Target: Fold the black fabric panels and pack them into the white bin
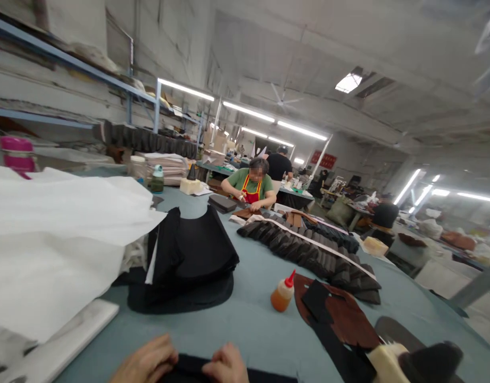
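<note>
At the bottom edge of the head view, my left hand [147, 361] and my right hand [226, 366] rest side by side on a flat black piece of material [197, 369] on the grey-blue table [248, 324]. Both hands have their fingers curled down and pressed onto the piece's near edge. Only the tops of the hands show; the fingertips are partly hidden. A glue bottle [282, 293] with a red nozzle and amber liquid stands about a hand's length beyond my right hand.
A pile of black cut pieces [192, 255] lies ahead. White sheet material [57, 239] covers the left. Brown and black pieces [340, 314] lie at right, overlapped dark pieces [308, 250] in a row behind. A person in a red apron [250, 189] works at the table's far end.
</note>
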{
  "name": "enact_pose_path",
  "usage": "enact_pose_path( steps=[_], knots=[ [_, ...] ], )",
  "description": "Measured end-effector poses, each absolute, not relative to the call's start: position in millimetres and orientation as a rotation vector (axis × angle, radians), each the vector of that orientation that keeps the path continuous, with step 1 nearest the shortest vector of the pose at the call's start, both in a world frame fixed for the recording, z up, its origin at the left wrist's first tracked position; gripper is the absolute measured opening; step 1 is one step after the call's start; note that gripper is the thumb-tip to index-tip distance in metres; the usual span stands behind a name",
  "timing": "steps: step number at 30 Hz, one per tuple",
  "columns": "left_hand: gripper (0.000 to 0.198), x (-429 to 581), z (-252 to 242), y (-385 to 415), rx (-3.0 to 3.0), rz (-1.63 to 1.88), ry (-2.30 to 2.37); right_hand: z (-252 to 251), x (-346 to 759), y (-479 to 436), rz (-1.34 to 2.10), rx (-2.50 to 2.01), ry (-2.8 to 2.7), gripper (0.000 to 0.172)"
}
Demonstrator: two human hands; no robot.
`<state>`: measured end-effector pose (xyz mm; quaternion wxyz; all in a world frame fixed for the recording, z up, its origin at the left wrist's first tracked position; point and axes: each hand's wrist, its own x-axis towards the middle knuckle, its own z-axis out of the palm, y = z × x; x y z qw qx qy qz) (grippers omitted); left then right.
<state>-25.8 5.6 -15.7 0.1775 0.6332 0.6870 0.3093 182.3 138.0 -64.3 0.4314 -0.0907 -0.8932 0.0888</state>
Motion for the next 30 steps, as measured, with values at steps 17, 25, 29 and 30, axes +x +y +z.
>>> enact_pose_path(
  steps=[17,25,29,30],
  knots=[
    [0.021,-21,-5,-16,2.474,0.762,2.126,-14,199,125,0.630,-0.330,-2.450,0.030],
    [0.022,-18,-4,-18,2.631,0.683,2.118,-12,198,124,0.527,-0.361,-2.570,0.034],
    [0.031,-22,-9,-26,2.606,0.581,2.152,-5,195,123,0.271,-0.301,-2.828,0.051],
    [0.032,-24,-9,-29,2.590,0.549,2.161,-3,195,122,0.232,-0.296,-2.868,0.054]
  ],
)
